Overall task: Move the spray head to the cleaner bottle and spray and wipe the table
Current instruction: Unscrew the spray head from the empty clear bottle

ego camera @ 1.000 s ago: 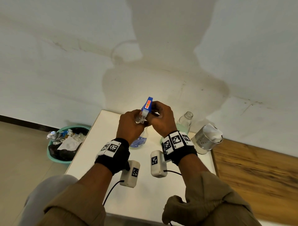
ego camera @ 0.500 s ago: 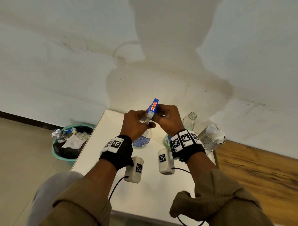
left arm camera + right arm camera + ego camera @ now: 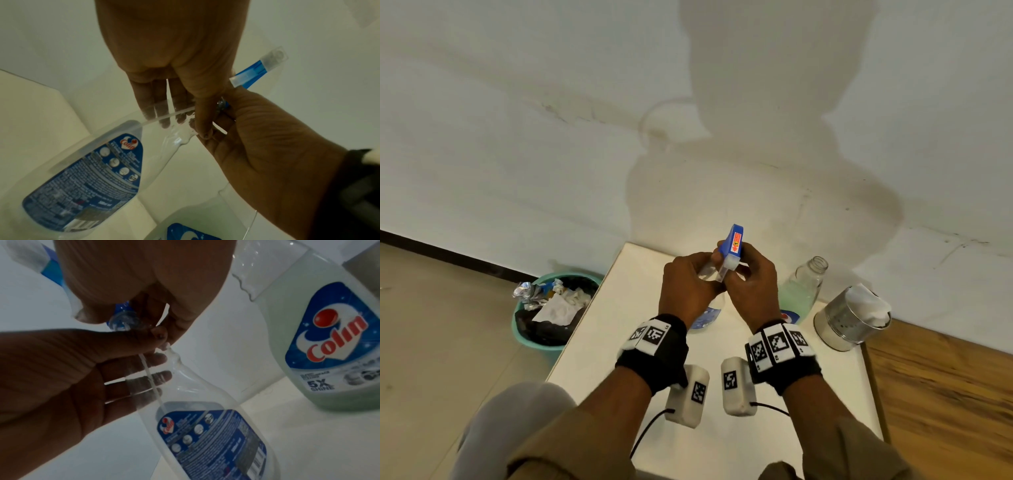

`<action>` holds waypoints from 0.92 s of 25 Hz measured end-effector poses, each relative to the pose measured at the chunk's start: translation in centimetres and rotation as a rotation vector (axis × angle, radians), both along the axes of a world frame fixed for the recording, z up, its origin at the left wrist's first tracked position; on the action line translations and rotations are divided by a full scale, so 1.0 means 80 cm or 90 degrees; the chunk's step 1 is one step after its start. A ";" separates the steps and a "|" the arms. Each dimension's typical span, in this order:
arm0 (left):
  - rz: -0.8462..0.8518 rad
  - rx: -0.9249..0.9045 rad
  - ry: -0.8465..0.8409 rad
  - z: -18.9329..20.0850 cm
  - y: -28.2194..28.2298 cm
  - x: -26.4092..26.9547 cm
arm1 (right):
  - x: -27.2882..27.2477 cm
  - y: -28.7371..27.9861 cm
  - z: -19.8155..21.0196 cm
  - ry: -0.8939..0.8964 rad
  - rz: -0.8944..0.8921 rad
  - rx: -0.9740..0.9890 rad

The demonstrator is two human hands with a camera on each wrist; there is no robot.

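Above the white table (image 3: 626, 291) I hold a clear empty spray bottle (image 3: 86, 175) tilted. My left hand (image 3: 702, 274) grips its neck, the fingers showing through the plastic (image 3: 148, 374). My right hand (image 3: 743, 270) pinches the collar of the blue and white spray head (image 3: 734, 245), which points up and away. The dip tube (image 3: 152, 386) runs from the head down inside the bottle. The cleaner bottle (image 3: 803, 287), uncapped and partly full of pale green liquid, stands on the table just right of my hands, its label (image 3: 333, 331) facing me.
A metal tin (image 3: 842, 322) with a white cloth (image 3: 868, 303) in it stands at the table's far right corner. A green bin (image 3: 524, 339) full of rubbish sits on the floor left of the table. The wall is close behind.
Both hands keep their hold on the bottle neck and the spray head. The head has turned slightly between my fingers. The cleaner bottle and tin have not moved.
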State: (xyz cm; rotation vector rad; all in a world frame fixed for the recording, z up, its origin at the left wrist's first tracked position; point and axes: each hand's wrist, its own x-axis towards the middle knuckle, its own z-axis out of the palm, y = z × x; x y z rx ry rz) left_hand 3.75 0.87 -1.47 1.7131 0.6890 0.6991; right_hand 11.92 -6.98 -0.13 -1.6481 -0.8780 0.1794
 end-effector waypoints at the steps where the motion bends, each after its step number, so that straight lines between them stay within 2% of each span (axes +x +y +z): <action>1: 0.001 0.002 -0.001 0.000 0.000 0.000 | 0.004 0.001 -0.001 -0.025 -0.009 -0.007; 4: 0.008 0.018 -0.001 -0.001 -0.001 0.003 | 0.018 -0.001 -0.003 -0.130 -0.028 -0.065; 7: 0.024 0.050 0.023 -0.005 -0.002 0.006 | 0.026 -0.013 -0.003 -0.233 -0.016 -0.181; 11: 0.031 0.063 0.052 -0.012 0.001 0.009 | 0.040 -0.038 0.052 -0.099 0.089 -0.290; 14: 0.036 0.071 0.090 -0.013 0.000 0.011 | 0.032 -0.034 0.118 -0.006 0.000 -0.309; 16: 0.043 0.093 0.106 -0.012 -0.002 0.013 | 0.021 -0.015 0.151 -0.040 -0.023 -0.448; 19: 0.051 0.113 0.118 -0.007 -0.007 0.011 | 0.006 0.016 0.174 -0.103 0.017 -0.657; 21: 0.067 0.122 0.116 -0.004 -0.009 0.008 | 0.005 0.033 0.173 -0.117 0.044 -0.747; 23: 0.077 0.139 0.114 -0.004 -0.012 0.007 | 0.002 0.042 0.168 -0.119 0.028 -0.785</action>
